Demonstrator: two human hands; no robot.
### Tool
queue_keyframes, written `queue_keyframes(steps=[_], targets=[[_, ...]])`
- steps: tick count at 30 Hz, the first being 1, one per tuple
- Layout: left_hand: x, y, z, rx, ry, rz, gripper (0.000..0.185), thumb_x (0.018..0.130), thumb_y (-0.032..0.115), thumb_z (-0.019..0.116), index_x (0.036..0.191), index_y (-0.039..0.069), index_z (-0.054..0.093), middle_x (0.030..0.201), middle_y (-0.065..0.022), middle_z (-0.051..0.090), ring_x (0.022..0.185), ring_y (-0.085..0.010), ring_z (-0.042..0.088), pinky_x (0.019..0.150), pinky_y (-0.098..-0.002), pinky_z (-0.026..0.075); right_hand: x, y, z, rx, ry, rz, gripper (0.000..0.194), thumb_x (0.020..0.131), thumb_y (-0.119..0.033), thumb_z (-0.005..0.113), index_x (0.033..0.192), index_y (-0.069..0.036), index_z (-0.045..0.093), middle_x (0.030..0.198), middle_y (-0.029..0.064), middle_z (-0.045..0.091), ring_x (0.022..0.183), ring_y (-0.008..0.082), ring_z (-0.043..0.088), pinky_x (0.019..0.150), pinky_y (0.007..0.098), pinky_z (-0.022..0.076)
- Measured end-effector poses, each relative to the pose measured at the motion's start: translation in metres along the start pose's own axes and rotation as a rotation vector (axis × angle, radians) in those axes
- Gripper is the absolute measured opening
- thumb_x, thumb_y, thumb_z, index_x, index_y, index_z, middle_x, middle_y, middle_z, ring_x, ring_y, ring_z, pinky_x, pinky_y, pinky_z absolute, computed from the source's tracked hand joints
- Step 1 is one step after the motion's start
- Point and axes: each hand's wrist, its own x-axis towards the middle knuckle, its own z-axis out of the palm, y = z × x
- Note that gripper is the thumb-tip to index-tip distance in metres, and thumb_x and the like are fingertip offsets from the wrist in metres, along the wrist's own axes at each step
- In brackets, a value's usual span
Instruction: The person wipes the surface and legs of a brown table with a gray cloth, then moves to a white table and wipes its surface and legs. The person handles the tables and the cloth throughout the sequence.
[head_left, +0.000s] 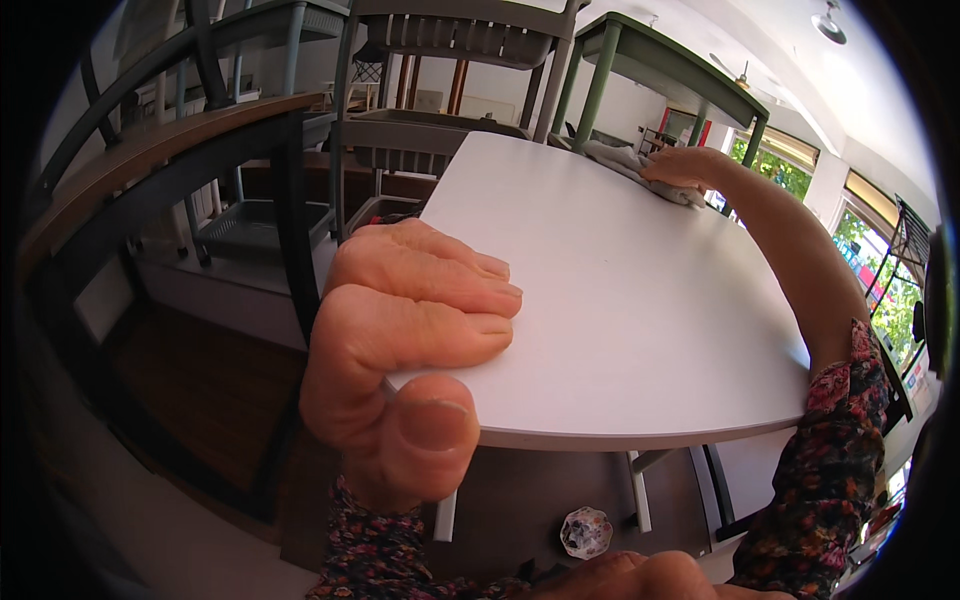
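Observation:
A white tabletop (600, 300) with a thin edge spreads before me. My left hand (412, 352) is at its near left corner, fingers curled over the top and thumb towards me; whether it grips the edge or hovers above it is unclear. At the far right edge my right hand (679, 169), arm stretched out, presses on a bunched grey cloth (630, 161). The cloth lies on the tabletop along that edge, partly hidden under my fingers.
Behind the table stand a green table-like unit (667, 67) and a grey plastic rack (457, 37). To the left is a wood-topped, black-framed table (150, 135), with a grey basket (259, 229) beyond. A patterned, scalloped dish (586, 532) sits low beneath the white table, near its metal legs (639, 491).

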Motion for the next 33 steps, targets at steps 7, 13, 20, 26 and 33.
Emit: queue_keyframes(steps=[7, 13, 20, 26, 33], targets=[[-0.004, -0.004, -0.007, -0.098, 0.051, 0.015, 0.051, 0.102, 0.053, 0.056, 0.088, 0.004, 0.062, 0.087, -0.0155, 0.068, 0.083, -0.0274, 0.064, 0.080, -0.0431, 0.053, -0.020, -0.010, -0.025, -0.266, 0.036, -0.125, 0.039, 0.099, -0.033, 0.062, 0.122, -0.002, 0.071, 0.125, 0.0196, 0.069, 0.112, 0.0359, 0.070, 0.083, 0.0492, 0.0675], [-0.004, -0.010, 0.022, -0.096, 0.281, 0.079, 0.049, 0.100, 0.051, 0.050, 0.083, 0.005, 0.059, 0.080, -0.0173, 0.066, 0.075, -0.0270, 0.063, 0.072, -0.0407, 0.052, -0.048, -0.027, -0.039, 0.488, -0.109, -0.380, 0.038, 0.093, -0.030, 0.069, 0.124, -0.008, 0.072, 0.112, 0.0087, 0.073, 0.100, 0.0231, 0.071, 0.088, 0.0383, 0.0583], [0.001, -0.007, 0.012, -0.110, 0.192, 0.124, 0.051, 0.102, 0.052, 0.045, 0.081, 0.008, 0.057, 0.079, -0.0132, 0.063, 0.072, -0.0250, 0.059, 0.067, -0.0369, 0.048, -0.098, -0.091, -0.037, 0.571, -0.117, -0.689, 0.053, 0.084, -0.042, 0.077, 0.125, -0.009, 0.072, 0.118, 0.0107, 0.072, 0.109, 0.0253, 0.068, 0.095, 0.0411, 0.0543], [-0.001, -0.013, 0.006, -0.123, 0.096, 0.098, 0.053, 0.104, 0.055, 0.044, 0.081, 0.009, 0.056, 0.079, -0.0113, 0.061, 0.072, -0.0244, 0.057, 0.066, -0.0364, 0.046, -0.119, -0.097, -0.009, 0.472, 0.210, -0.682, 0.063, 0.085, -0.055, 0.072, 0.130, -0.011, 0.071, 0.113, 0.0117, 0.074, 0.110, 0.0267, 0.069, 0.096, 0.0397, 0.0558], [0.000, -0.010, -0.001, -0.047, 0.075, 0.106, 0.053, 0.103, 0.056, 0.046, 0.080, 0.009, 0.056, 0.079, -0.0109, 0.062, 0.072, -0.0243, 0.058, 0.066, -0.0372, 0.045, -0.120, -0.090, -0.007, 0.382, 0.233, -0.590, 0.053, 0.088, -0.048, 0.071, 0.123, -0.009, 0.073, 0.110, 0.0141, 0.074, 0.102, 0.0253, 0.070, 0.091, 0.0410, 0.0552]])
